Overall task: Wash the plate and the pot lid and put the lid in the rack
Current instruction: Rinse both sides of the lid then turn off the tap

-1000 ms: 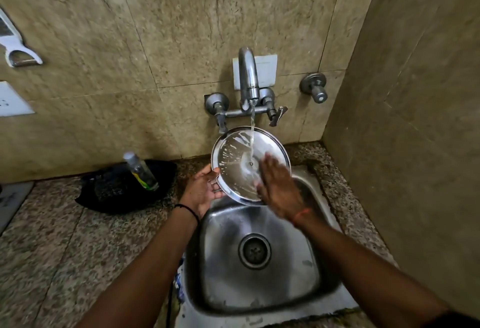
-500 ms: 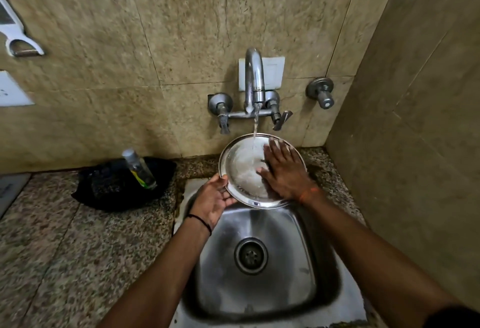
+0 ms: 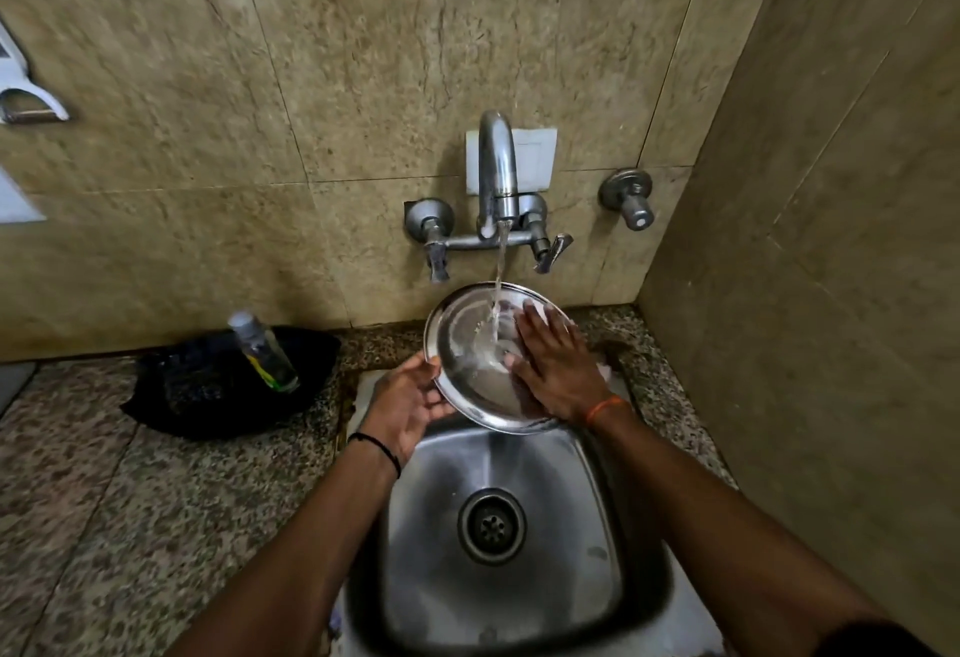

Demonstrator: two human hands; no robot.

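Observation:
A round steel plate [image 3: 460,344] is tilted over the back of the sink [image 3: 592,542], its hollow side facing me. My left hand [image 3: 408,404] grips its lower left rim. My right hand [image 3: 550,370] lies flat on the plate's right half with fingers spread, holding nothing. Water runs from the tap [image 3: 497,173] onto the plate's middle, just left of my right fingers. No pot lid or rack is in view.
A clear bottle [image 3: 262,352] leans on a black cloth [image 3: 197,396] on the granite counter [image 3: 130,526] left of the sink. A second valve [image 3: 628,196] sticks out of the tiled back wall. A side wall [image 3: 805,344] stands close on the right.
The plate has tipped from nearly upright to a flatter tilt and sits a little lower. My right hand has slid up and right across its face. The water keeps running.

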